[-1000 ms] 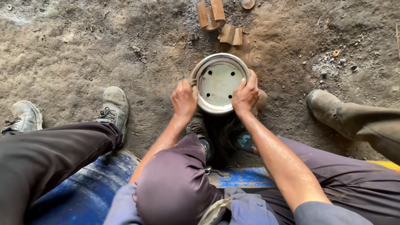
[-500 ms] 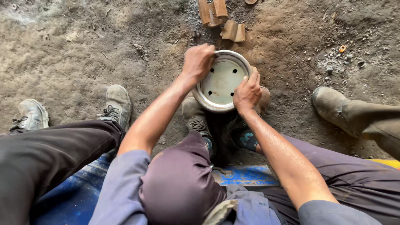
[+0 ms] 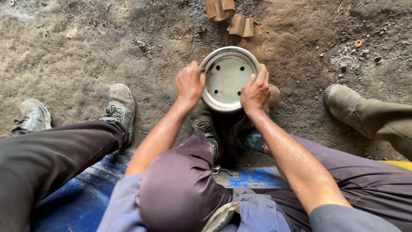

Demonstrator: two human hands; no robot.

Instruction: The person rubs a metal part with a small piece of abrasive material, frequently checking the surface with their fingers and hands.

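From my remote view I see first the dirt floor [image 3: 77,47], rough and uneven, which fills the far half of the scene. On the left a second person's dark trouser leg [image 3: 51,159] and two worn shoes [image 3: 121,105] stand near, and on the right another boot [image 3: 349,107] is planted in the dust. In the centre, just beyond the knees, the round metal pan [image 3: 227,79] with small holes in its base is held tilted on its edge above the feet. The left hand [image 3: 189,83] is on the left rim with the fingers curled around it, and the right hand [image 3: 256,91] presses on the near right rim, fingers grasping the edge. I judge that the pan can slip, because it is held only at the thin rim and the grip looks light; if it drops, it falls on the person's own shoes [image 3: 206,126] below. The sharp rim could also cut the fingers. The wooden blocks [image 3: 227,17] lying far behind it are loose, and the pan may knock against them.
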